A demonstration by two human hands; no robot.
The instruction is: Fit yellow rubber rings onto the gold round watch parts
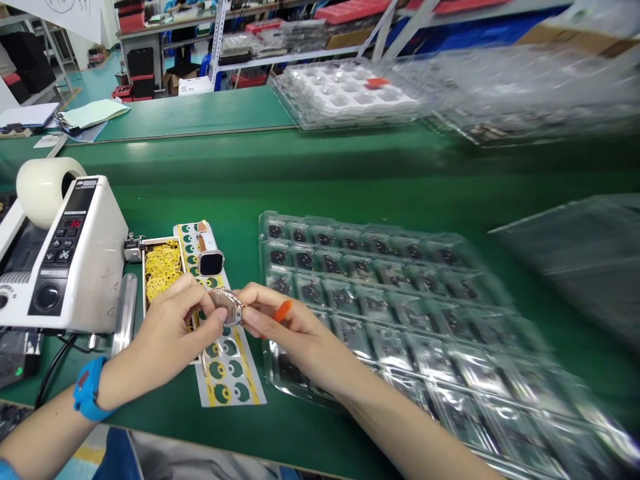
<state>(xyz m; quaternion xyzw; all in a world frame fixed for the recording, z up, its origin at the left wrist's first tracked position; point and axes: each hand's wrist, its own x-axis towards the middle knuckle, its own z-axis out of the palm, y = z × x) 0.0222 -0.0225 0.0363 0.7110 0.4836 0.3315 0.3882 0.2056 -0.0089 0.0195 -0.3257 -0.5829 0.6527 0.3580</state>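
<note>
On green workbench (170, 423), near side, left of centre: pinches left edge of round metal-rimmed case (229, 307) between thumb and fingers of left hand (173, 330), right edge likewise in right hand (295, 333). Holds orange strip (283, 311) among right-hand fingers too. Shows square-faced watch (211, 263) just beyond case, on patterned sheet (253, 373); leftward, box (145, 277) of yellow bands (164, 267) and white machine (97, 267) reading 36; rightward, clear compartmented tray (262, 237) with small dark parts.
</note>
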